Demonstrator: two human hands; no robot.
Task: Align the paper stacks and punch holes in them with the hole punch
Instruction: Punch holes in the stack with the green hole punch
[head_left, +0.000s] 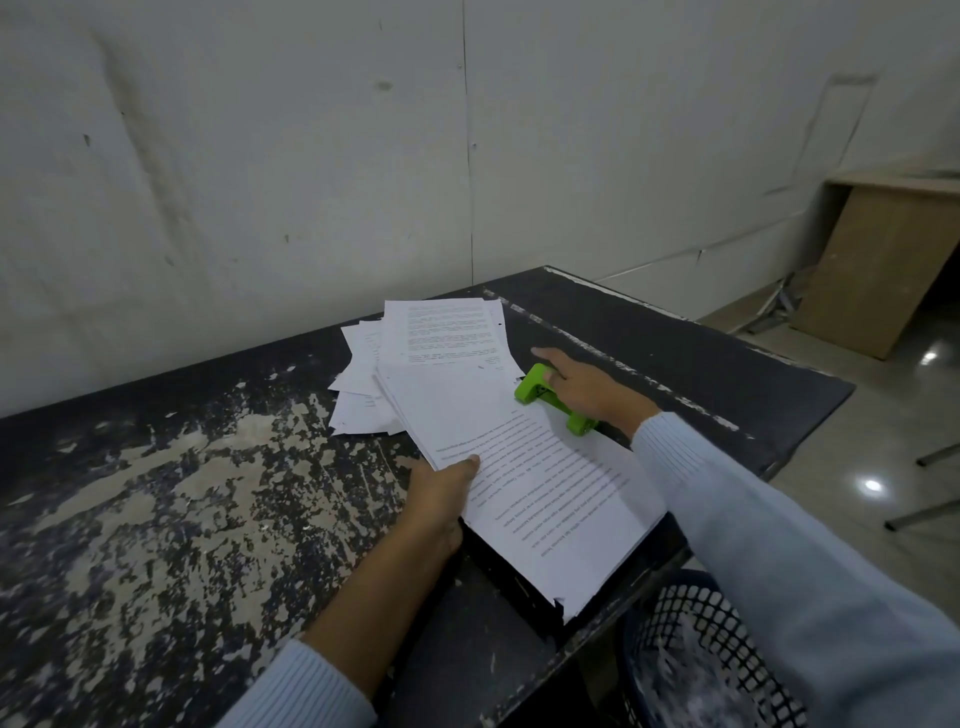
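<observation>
A stack of printed white paper (540, 483) lies slanted across the worn black table (182, 493), its near corner hanging over the table's front edge. My left hand (441, 499) grips the stack's left edge, thumb on top of the sheets. A green hole punch (535, 387) sits at the stack's far right edge, with the paper's edge at its mouth. My right hand (587, 387) rests palm-down on top of the punch and covers its middle.
A looser pile of printed sheets (436, 343) lies fanned out behind the stack, near the wall. A dark mesh wastebasket (706, 660) with paper scraps stands below the table's right front. A brown board (872, 270) leans at the far right.
</observation>
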